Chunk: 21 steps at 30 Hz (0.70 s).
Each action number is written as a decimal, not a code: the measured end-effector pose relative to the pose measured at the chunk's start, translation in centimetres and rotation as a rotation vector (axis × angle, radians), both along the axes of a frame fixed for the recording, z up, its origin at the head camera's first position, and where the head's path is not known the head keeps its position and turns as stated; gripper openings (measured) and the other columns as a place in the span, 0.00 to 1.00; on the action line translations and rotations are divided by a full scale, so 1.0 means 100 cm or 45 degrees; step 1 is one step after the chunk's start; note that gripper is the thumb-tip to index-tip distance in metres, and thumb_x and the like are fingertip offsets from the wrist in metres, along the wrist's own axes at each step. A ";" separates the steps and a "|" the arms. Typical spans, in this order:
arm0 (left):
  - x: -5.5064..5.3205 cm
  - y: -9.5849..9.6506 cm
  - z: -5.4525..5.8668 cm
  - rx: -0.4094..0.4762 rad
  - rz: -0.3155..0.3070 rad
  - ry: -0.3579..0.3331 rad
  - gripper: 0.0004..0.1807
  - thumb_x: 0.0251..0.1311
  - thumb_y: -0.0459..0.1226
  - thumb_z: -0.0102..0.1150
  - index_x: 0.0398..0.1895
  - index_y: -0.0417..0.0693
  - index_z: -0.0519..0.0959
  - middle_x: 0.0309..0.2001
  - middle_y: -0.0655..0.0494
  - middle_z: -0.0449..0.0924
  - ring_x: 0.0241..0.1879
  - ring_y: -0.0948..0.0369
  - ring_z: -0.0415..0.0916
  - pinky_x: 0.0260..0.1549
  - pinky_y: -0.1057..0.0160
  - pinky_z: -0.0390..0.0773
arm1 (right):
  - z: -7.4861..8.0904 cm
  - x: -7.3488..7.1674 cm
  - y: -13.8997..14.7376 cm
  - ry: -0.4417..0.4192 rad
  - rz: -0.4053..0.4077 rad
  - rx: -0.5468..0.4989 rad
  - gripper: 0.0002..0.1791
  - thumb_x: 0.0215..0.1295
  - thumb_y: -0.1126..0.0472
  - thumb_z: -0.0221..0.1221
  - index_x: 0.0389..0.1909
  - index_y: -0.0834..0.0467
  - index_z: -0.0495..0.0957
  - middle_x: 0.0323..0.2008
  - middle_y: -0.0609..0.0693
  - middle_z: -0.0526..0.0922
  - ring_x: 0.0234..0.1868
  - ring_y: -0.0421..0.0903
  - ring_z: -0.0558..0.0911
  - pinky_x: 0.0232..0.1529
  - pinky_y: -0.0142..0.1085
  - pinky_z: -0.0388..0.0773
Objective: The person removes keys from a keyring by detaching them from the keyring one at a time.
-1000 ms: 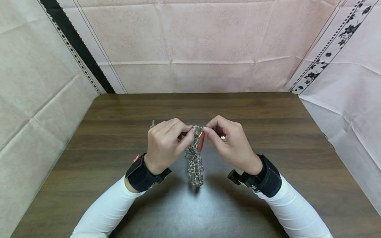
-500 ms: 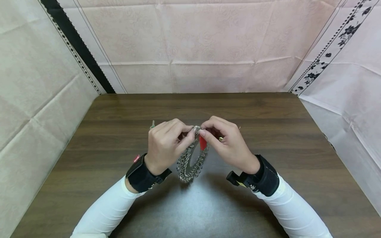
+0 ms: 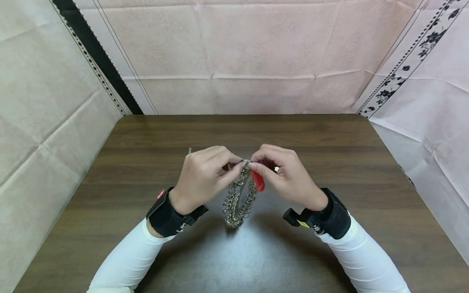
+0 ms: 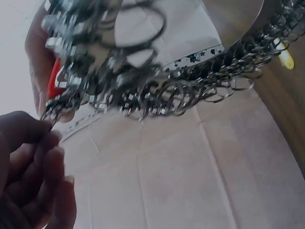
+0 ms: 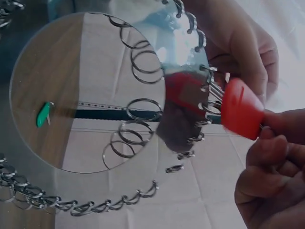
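Between the hands hangs a large flat metal key ring [image 3: 234,207], its edge threaded with several small split rings. My left hand [image 3: 205,175] pinches the upper edge of it at a small split ring. My right hand [image 3: 286,177] meets it there, thumb and forefinger pinching at the top of a red plastic key tag [image 3: 258,181]. In the right wrist view, the red tag [image 5: 243,109] sits against the edge of the flat ring [image 5: 186,43], just by the fingertips. In the left wrist view, the split rings [image 4: 176,98] fan out past the left fingers, partly blurred.
On the wooden table [image 3: 165,134] a green tag [image 5: 44,114] shows through the ring's opening; only its tip rises behind the left hand in the head view. A yellow tag [image 4: 286,55] lies on the table. Pale cloth [image 3: 256,53] hangs around the table's back and sides.
The flat ring first swung from edge-on to show its opening, then shifted slightly right. The red tag turned and now hangs lower right of the fingertips. Both hands stay near the same spot.
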<state>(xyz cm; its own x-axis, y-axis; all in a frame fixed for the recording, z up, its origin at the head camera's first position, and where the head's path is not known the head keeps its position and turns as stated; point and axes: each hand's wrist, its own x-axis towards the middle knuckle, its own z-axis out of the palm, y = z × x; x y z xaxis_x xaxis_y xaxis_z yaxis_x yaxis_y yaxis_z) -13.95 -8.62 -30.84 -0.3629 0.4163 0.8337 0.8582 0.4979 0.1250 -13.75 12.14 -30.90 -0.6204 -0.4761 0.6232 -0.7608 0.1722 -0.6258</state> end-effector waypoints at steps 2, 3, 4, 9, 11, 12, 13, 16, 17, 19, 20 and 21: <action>0.000 -0.002 0.002 -0.066 -0.001 0.018 0.03 0.58 0.35 0.60 0.28 0.46 0.81 0.25 0.58 0.80 0.25 0.66 0.73 0.24 0.69 0.74 | 0.001 0.000 0.001 -0.018 0.013 0.014 0.02 0.65 0.65 0.58 0.33 0.57 0.78 0.25 0.44 0.74 0.23 0.36 0.72 0.20 0.32 0.68; 0.000 -0.002 0.003 -0.094 -0.007 0.027 0.03 0.59 0.35 0.60 0.29 0.45 0.82 0.26 0.58 0.80 0.26 0.66 0.74 0.26 0.69 0.75 | 0.001 0.000 0.002 -0.026 0.017 0.017 0.02 0.65 0.66 0.58 0.33 0.57 0.78 0.25 0.44 0.74 0.23 0.36 0.72 0.21 0.31 0.69; 0.000 -0.003 0.004 -0.120 -0.012 0.037 0.04 0.60 0.35 0.60 0.31 0.45 0.82 0.28 0.57 0.81 0.28 0.65 0.74 0.27 0.68 0.76 | 0.002 0.000 0.002 -0.033 0.022 0.019 0.02 0.65 0.66 0.58 0.33 0.57 0.78 0.25 0.44 0.74 0.23 0.36 0.72 0.21 0.31 0.69; 0.000 -0.005 0.006 -0.180 -0.058 0.060 0.04 0.61 0.35 0.60 0.34 0.44 0.82 0.31 0.55 0.81 0.32 0.64 0.76 0.33 0.67 0.79 | 0.003 0.000 0.002 -0.047 0.041 0.023 0.02 0.65 0.65 0.57 0.33 0.58 0.78 0.25 0.44 0.74 0.23 0.36 0.72 0.21 0.32 0.69; 0.000 -0.005 0.007 -0.201 -0.080 0.061 0.05 0.62 0.35 0.60 0.36 0.43 0.81 0.32 0.55 0.81 0.33 0.64 0.76 0.35 0.68 0.79 | 0.003 0.000 0.002 -0.041 0.043 0.034 0.02 0.65 0.64 0.58 0.33 0.58 0.78 0.25 0.44 0.74 0.24 0.36 0.72 0.21 0.32 0.68; 0.000 -0.006 0.007 -0.214 -0.087 0.064 0.05 0.62 0.35 0.59 0.36 0.43 0.81 0.32 0.55 0.81 0.33 0.64 0.76 0.36 0.68 0.79 | 0.003 0.000 0.002 -0.037 0.042 0.040 0.02 0.65 0.64 0.58 0.33 0.57 0.78 0.25 0.43 0.74 0.24 0.36 0.72 0.21 0.32 0.68; 0.000 -0.006 0.007 -0.227 -0.095 0.066 0.05 0.61 0.35 0.60 0.37 0.43 0.81 0.33 0.55 0.81 0.33 0.64 0.76 0.36 0.68 0.79 | 0.003 0.001 0.002 -0.038 0.046 0.043 0.02 0.65 0.64 0.58 0.33 0.57 0.78 0.25 0.43 0.74 0.24 0.36 0.72 0.21 0.32 0.68; 0.000 -0.007 0.007 -0.261 -0.104 0.076 0.06 0.60 0.35 0.61 0.38 0.41 0.81 0.33 0.54 0.80 0.32 0.64 0.75 0.36 0.69 0.79 | 0.003 0.001 0.001 -0.046 0.051 0.043 0.02 0.64 0.65 0.58 0.32 0.56 0.77 0.24 0.44 0.73 0.23 0.36 0.72 0.20 0.31 0.68; 0.000 -0.007 0.007 -0.264 -0.107 0.076 0.06 0.60 0.35 0.61 0.38 0.41 0.80 0.32 0.54 0.80 0.32 0.64 0.75 0.36 0.69 0.79 | 0.003 0.001 0.001 -0.051 0.052 0.037 0.03 0.64 0.66 0.58 0.32 0.56 0.77 0.24 0.44 0.73 0.22 0.37 0.72 0.20 0.31 0.68; 0.000 -0.006 0.006 -0.261 -0.115 0.068 0.06 0.60 0.34 0.61 0.38 0.40 0.80 0.33 0.53 0.80 0.32 0.64 0.75 0.36 0.69 0.78 | 0.003 0.001 0.001 -0.064 0.048 0.026 0.03 0.64 0.65 0.58 0.32 0.56 0.77 0.24 0.44 0.73 0.21 0.39 0.73 0.20 0.31 0.68; 0.000 -0.006 0.006 -0.254 -0.122 0.057 0.06 0.60 0.33 0.61 0.38 0.39 0.79 0.33 0.52 0.79 0.32 0.64 0.75 0.36 0.69 0.78 | 0.003 0.001 0.001 -0.067 0.038 0.023 0.02 0.64 0.65 0.58 0.32 0.56 0.78 0.24 0.44 0.74 0.21 0.39 0.73 0.20 0.31 0.68; 0.000 -0.005 0.005 -0.243 -0.125 0.046 0.06 0.60 0.32 0.60 0.38 0.38 0.79 0.33 0.52 0.79 0.32 0.64 0.74 0.36 0.70 0.78 | 0.002 0.000 0.001 -0.069 0.027 0.019 0.02 0.65 0.64 0.58 0.32 0.56 0.78 0.24 0.45 0.74 0.21 0.40 0.73 0.20 0.31 0.68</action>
